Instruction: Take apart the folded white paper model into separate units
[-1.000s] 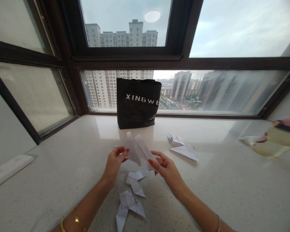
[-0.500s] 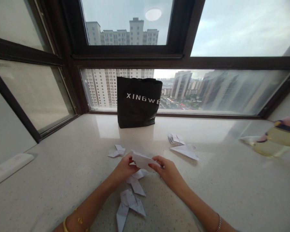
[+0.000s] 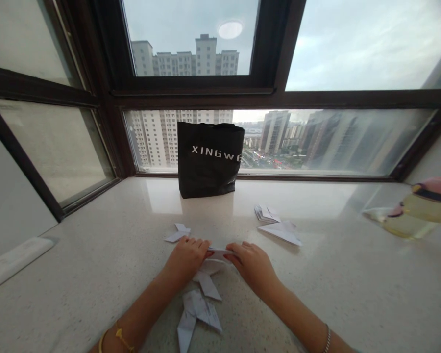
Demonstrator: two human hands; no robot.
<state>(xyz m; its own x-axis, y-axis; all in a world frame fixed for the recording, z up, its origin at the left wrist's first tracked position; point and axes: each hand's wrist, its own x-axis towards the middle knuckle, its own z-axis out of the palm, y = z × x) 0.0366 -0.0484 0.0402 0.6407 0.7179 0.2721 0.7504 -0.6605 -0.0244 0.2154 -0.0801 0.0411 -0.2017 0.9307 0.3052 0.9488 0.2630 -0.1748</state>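
Note:
My left hand (image 3: 186, 256) and my right hand (image 3: 252, 263) press a folded white paper (image 3: 218, 253) flat against the pale stone sill, fingers curled over its two ends. Only a thin strip of the paper shows between the hands. Just below them lies another folded white paper piece (image 3: 207, 283), and a larger folded one (image 3: 197, 318) lies nearer to me. A small folded paper shape (image 3: 178, 233) sits just beyond my left hand.
A black bag with white lettering (image 3: 209, 159) stands at the window. Folded paper shapes (image 3: 281, 230) and a small stack of them (image 3: 266, 213) lie to the right. A blurred bottle of yellowish liquid (image 3: 415, 215) is at the far right. A white strip (image 3: 12, 262) lies at left.
The paper was held up in the air with its flaps spread, then lowered and folded; now both hands press it down on the sill.

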